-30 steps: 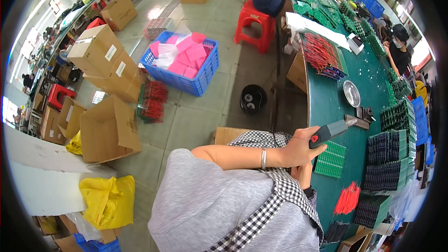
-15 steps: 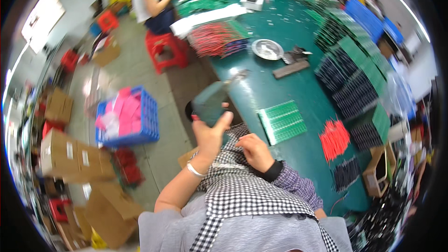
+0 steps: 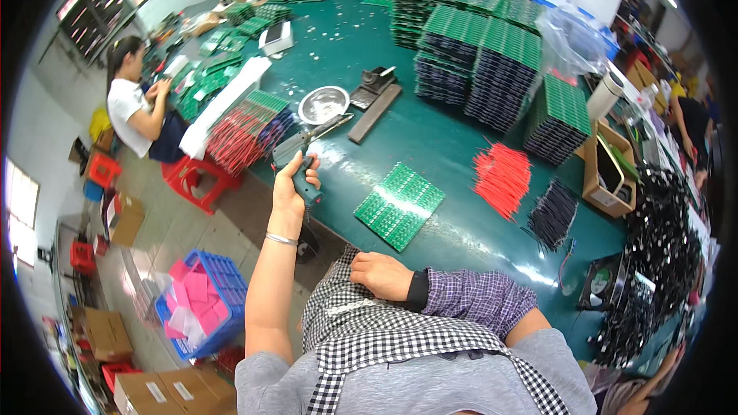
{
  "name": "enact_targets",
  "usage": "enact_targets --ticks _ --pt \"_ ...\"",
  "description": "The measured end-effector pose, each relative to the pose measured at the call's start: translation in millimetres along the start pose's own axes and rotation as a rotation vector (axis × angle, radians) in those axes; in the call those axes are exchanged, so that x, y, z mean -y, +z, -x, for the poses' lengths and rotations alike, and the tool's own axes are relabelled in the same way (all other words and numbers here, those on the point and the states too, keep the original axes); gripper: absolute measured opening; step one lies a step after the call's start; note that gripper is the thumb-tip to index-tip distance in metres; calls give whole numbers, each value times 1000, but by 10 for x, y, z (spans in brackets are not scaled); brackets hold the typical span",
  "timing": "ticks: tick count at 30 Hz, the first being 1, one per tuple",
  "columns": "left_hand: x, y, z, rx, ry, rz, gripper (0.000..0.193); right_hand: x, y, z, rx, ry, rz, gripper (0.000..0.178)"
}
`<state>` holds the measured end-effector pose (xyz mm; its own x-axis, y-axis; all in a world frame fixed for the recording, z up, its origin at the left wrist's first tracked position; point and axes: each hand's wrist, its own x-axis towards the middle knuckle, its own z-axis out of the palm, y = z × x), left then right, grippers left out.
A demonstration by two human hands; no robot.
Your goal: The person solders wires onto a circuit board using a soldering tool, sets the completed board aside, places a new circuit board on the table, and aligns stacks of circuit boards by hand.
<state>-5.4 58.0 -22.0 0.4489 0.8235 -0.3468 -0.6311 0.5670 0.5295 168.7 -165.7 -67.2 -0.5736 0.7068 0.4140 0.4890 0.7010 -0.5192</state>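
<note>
My left hand [image 3: 289,190] is wrapped round the grip of a dark green soldering gun [image 3: 289,147], above the table's near-left edge. Its thin metal tip points up and to the right, by a round metal bowl [image 3: 301,109]. On my lap, against the checked apron [image 3: 330,300], rests my right hand [image 3: 380,275]; its fingers are curled in and no object shows in them. A green circuit board panel [image 3: 400,206] lies flat on the table ahead of that hand. Further right are a bundle of red wires [image 3: 501,178] and a bundle of black wires [image 3: 552,215].
Tall stacks of green boards [image 3: 503,54] stand at the back right. A grey bar [image 3: 374,113] and a dark stand [image 3: 373,86] are beside the bowl. Red wires with boards [image 3: 244,138] are piled at the left edge. Another person [image 3: 138,111] sits beyond, on a red stool [image 3: 196,184].
My left hand has swung the soldering gun forward and upward, from over my lap to the table edge. My right hand has lowered onto my lap. The view has turned to the right.
</note>
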Motion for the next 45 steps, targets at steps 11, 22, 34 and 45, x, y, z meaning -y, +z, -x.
enact_targets --ticks 11,22,34,45 --pt "288 -56 -1005 78 -246 209 38 -47 79 9 45 -16 99 14" --pt "261 -53 -1465 11 -198 26 41 -41 23 9 -95 -18 -12 7" --pt "61 -85 -1011 -12 12 -491 27 -504 -1734 1422 -749 727 881 25" --pt "129 -140 -642 -234 387 -1293 39 -1047 -2268 1722 -384 933 913 3"
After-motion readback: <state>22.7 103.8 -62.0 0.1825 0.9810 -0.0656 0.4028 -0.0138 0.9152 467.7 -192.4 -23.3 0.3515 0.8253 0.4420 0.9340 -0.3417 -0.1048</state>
